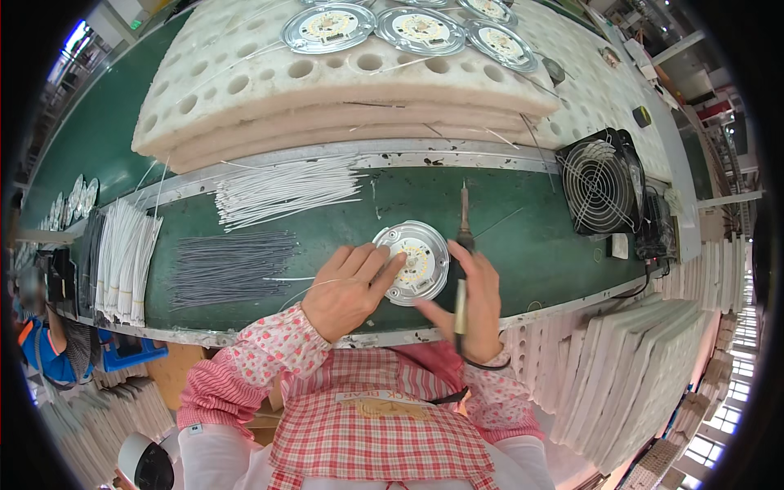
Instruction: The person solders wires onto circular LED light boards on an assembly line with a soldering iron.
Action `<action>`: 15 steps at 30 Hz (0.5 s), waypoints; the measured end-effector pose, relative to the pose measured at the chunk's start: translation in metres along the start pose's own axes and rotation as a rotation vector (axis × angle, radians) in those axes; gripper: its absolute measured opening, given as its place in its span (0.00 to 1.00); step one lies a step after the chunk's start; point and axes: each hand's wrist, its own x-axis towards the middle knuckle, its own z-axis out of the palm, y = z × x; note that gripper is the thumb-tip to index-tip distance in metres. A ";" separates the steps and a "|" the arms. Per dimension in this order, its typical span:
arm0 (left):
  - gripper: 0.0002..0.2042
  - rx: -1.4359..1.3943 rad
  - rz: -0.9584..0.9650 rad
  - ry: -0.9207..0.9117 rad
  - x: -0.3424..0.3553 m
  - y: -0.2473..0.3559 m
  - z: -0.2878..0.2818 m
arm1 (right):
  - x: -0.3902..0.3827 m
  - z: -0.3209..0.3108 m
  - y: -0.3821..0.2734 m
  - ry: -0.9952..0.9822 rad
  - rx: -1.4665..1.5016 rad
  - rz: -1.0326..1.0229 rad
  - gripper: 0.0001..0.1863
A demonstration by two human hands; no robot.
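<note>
A round silver lamp disc point(415, 276) with a pale centre board lies on the green bench in front of me. My left hand point(347, 286) is at its left edge, thumb and fingertips drawn together over the rim. A thin white wire point(286, 279) runs into this hand; the fingers hide its end. My right hand point(478, 298) is at the disc's right side, index finger and thumb near the rim. It holds a soldering iron point(465, 233) upright across the fingers, tip pointing away from me, cable looping by the wrist.
White wires point(286, 189) and dark grey wires point(229, 265) lie to the left, beside bundled white wires point(126, 261). Behind, a thick perforated foam block point(327, 90) carries several finished-looking discs point(420, 31). A black fan point(599, 184) stands at the right. Foam sheets point(612, 376) are stacked below right.
</note>
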 end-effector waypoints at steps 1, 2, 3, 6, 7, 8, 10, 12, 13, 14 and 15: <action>0.24 0.006 0.004 0.003 0.000 0.000 0.000 | 0.002 0.006 -0.005 0.007 0.001 -0.004 0.38; 0.23 0.018 0.003 -0.004 -0.001 0.001 0.001 | 0.003 0.010 -0.009 -0.051 0.005 -0.006 0.46; 0.22 0.029 0.002 -0.012 -0.001 0.002 0.000 | 0.002 0.012 -0.011 -0.109 0.009 -0.007 0.54; 0.19 -0.057 0.013 0.046 0.007 -0.005 -0.006 | -0.001 0.012 -0.013 -0.100 0.038 0.031 0.56; 0.19 -0.048 0.018 0.050 0.011 -0.010 -0.008 | -0.002 0.010 -0.015 -0.090 0.039 0.026 0.56; 0.16 -0.164 -0.105 0.073 0.015 -0.016 -0.010 | -0.004 0.008 -0.016 -0.079 0.095 0.060 0.57; 0.14 -0.277 -0.221 0.099 0.019 -0.017 -0.012 | -0.006 0.003 -0.019 -0.061 0.150 0.090 0.58; 0.12 -0.936 -0.623 0.025 0.024 -0.012 -0.011 | -0.006 0.000 -0.021 -0.031 0.160 0.068 0.59; 0.13 -1.118 -0.650 -0.025 0.027 -0.009 -0.009 | -0.007 -0.001 -0.023 -0.021 0.159 0.061 0.59; 0.13 -1.110 -0.641 -0.019 0.029 -0.009 -0.008 | -0.007 -0.002 -0.024 0.019 0.184 0.040 0.59; 0.14 -1.173 -0.634 -0.047 0.031 -0.010 -0.007 | -0.006 -0.002 -0.026 0.059 0.211 0.019 0.59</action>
